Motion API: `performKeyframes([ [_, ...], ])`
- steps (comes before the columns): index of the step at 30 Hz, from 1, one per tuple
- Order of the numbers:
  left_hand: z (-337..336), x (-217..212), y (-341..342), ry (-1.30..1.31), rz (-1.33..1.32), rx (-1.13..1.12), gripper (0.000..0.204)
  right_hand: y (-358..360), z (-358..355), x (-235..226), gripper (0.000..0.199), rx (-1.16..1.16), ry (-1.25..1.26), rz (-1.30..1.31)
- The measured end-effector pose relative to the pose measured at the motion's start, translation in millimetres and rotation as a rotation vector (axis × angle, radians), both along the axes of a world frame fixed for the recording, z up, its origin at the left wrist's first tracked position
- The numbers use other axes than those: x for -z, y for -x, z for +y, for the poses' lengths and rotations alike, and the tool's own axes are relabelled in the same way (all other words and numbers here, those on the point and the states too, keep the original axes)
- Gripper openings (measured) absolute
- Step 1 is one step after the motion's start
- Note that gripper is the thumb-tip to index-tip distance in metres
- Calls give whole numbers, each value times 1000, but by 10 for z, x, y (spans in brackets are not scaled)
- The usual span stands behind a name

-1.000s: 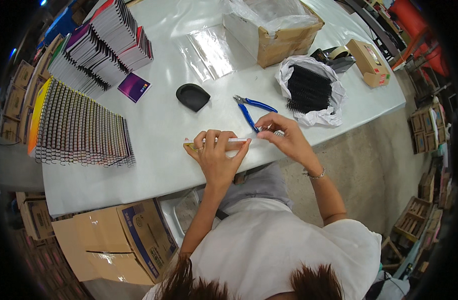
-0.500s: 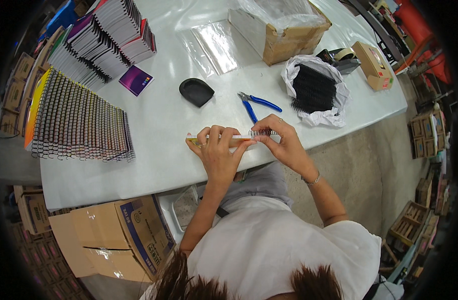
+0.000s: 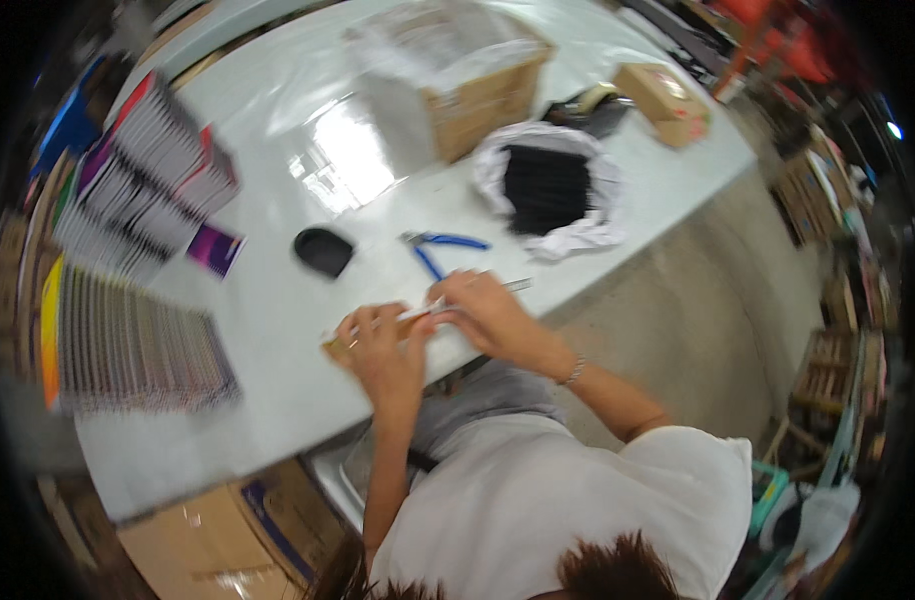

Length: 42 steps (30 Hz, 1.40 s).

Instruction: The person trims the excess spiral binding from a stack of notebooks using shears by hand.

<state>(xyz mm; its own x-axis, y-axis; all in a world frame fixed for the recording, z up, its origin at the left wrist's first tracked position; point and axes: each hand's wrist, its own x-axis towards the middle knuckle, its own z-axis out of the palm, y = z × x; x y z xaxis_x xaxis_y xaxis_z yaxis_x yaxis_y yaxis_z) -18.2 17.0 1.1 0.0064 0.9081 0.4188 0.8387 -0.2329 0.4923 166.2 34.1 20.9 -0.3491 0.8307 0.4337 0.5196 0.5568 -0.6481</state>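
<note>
A thin notebook (image 3: 335, 349) is held on edge above the near part of the table, its spine side up. My left hand (image 3: 383, 350) is closed around it, fingers over the far side and thumb on the near side. My right hand (image 3: 488, 312) pinches at the notebook's right end. From behind its fingers sticks out a dark spiral binding coil (image 3: 518, 285). Blur hides how far the coil runs into the notebook's holes. Just beyond my right hand lie blue-handled cutting pliers (image 3: 440, 246), jaws pointing left. A black rounded pad-like object (image 3: 324, 252) rests further left.
Spiral-bound notebooks (image 3: 143, 345) stand stacked at the left, with more stacks (image 3: 128, 185) behind and a purple booklet (image 3: 216, 250). White paper (image 3: 608, 215) cradles black coils (image 3: 548, 190). Behind are a plastic-lined carton (image 3: 488, 100), a tape dispenser (image 3: 593, 108) and a small brown box (image 3: 666, 103).
My view has turned and shifted, so the table appears tilted. The notebook now slants up to the right. Both hands keep hold, my right one still at the coil end.
</note>
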Motion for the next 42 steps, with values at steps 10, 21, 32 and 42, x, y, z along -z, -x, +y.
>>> performKeyframes([
  [10,-79,83,-8,-16,116,-21,33,115,-17,18,19,36,-148,-168],
  [21,-100,154,-21,20,75,-57,37,191,-111,117,19,95,-16,-42],
  [32,-66,128,-40,-102,-17,-25,30,170,-35,90,20,72,-92,88],
  [42,-86,66,0,-7,-24,-42,24,266,-66,-10,18,34,244,289],
])
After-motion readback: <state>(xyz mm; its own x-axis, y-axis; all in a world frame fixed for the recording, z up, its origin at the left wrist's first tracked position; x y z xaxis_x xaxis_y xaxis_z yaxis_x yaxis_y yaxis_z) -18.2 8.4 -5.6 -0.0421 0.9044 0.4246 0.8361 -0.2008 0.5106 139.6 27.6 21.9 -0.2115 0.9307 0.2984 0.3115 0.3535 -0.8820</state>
